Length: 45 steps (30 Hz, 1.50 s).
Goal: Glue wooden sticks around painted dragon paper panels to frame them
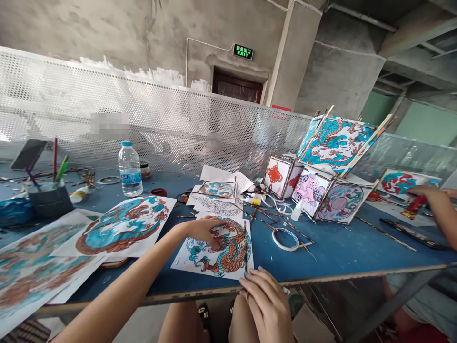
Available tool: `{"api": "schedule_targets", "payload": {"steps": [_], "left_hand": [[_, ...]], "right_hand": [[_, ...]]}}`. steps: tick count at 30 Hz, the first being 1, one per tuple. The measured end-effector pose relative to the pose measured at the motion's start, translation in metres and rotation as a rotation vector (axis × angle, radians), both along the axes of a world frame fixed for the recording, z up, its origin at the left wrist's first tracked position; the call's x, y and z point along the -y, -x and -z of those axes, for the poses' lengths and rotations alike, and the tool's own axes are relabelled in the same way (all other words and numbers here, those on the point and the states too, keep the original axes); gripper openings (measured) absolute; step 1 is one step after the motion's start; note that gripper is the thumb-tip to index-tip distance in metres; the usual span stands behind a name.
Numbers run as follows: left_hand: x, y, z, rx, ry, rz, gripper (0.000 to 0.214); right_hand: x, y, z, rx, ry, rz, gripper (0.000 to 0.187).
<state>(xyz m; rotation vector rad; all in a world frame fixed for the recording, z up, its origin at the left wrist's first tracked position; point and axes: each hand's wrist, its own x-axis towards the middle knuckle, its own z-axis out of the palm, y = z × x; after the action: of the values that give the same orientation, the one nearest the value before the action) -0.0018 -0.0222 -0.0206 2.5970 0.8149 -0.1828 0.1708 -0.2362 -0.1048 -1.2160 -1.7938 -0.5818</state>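
A sheet with a dragon coloured in orange-brown and blue [233,255] lies near the table's front edge. My left hand [204,232] rests on its upper left part, fingers spread and holding nothing. Along the right side of this drawing lies a thin dark stick [245,240]. At the stick's near end, by the table edge, is my right hand [266,302], its fingers curled together around that end; the thumb is mostly hidden. Behind the sheet are line drawings [214,206] and a small coloured picture with a stick frame [218,189].
Larger dragon paintings [124,224] lie at left, near a brush pot [50,197] and water bottle [129,169]. A tape roll [285,239], glue bottle [296,210], loose sticks and stick-framed paper lanterns [309,186] stand at right. Another person's arm [441,209] reaches in at far right.
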Motion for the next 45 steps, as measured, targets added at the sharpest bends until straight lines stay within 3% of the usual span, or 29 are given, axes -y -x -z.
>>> {"api": "schedule_targets", "payload": {"steps": [16,45], "left_hand": [[-0.002,0.000,0.003,0.016,0.017,-0.008,0.096],[-0.001,0.001,0.003,0.025,0.006,-0.007,0.095]], "right_hand": [[0.010,-0.006,0.004,0.018,0.043,-0.051,0.027],[-0.007,0.005,-0.023,-0.093,0.056,0.024,0.024]]}}
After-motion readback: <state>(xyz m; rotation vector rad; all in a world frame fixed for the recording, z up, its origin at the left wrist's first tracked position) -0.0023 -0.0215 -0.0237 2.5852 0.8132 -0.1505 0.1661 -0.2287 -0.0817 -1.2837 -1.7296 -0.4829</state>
